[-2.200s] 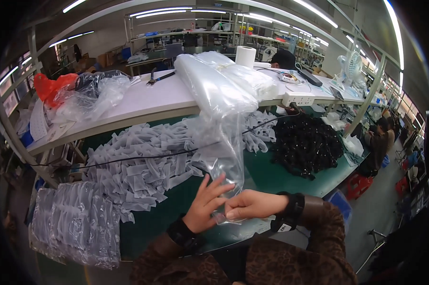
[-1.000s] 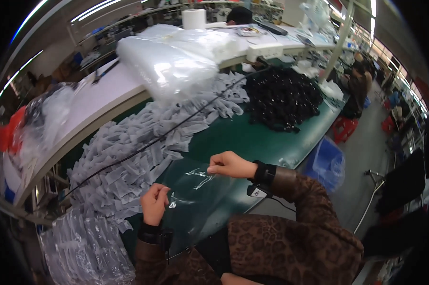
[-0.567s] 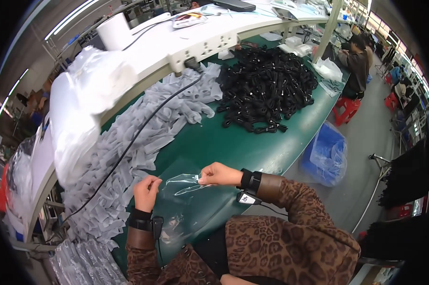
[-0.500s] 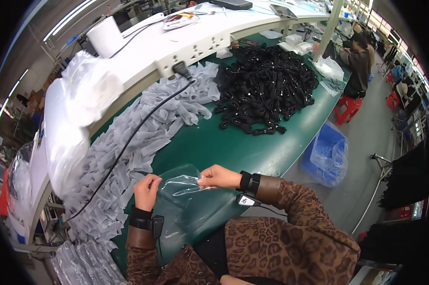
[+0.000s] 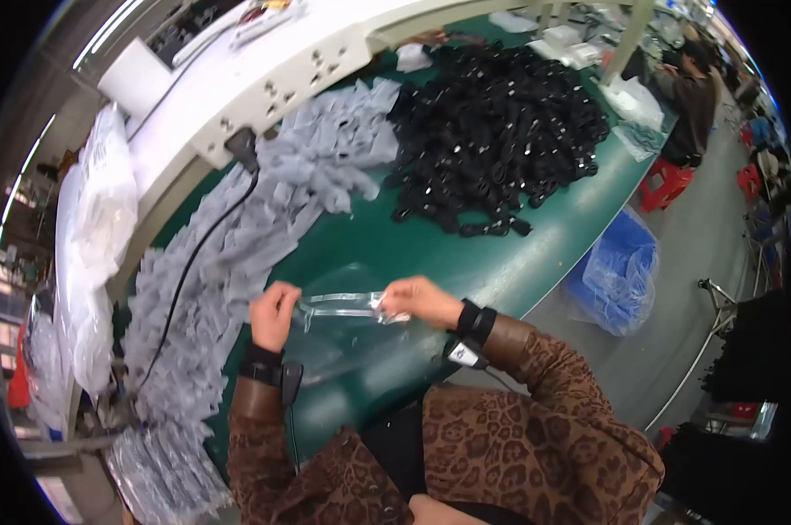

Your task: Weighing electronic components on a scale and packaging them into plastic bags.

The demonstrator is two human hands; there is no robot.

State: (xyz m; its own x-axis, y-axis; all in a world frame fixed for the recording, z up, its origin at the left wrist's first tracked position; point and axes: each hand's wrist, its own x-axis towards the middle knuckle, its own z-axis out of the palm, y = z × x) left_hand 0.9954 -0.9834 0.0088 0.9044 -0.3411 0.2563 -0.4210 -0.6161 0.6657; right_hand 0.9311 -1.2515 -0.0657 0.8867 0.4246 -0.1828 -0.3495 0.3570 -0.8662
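Observation:
A clear plastic bag (image 5: 338, 306) is stretched between my two hands above the green table. My left hand (image 5: 274, 313) pinches its left edge, fingers closed. On the other side my right hand (image 5: 420, 302) grips the bunched right end of the bag. The bag's lower part spreads, nearly invisible, over the table towards me. Beyond my hands lies a big heap of black coiled cables (image 5: 500, 131). Along the left runs a long pile of grey translucent pouches (image 5: 229, 245), close to my left hand.
A white shelf with a power strip (image 5: 281, 92) edges the table's back; a black cord (image 5: 189, 262) hangs across the grey pile. Packed clear bags (image 5: 168, 472) sit at lower left. A blue lined bin (image 5: 618, 276) stands on the floor at right. Another person (image 5: 693, 96) sits farther off.
The bag is pulled straighter between my hands, and my right hand has moved slightly to the right and up. The whole view has shifted a little.

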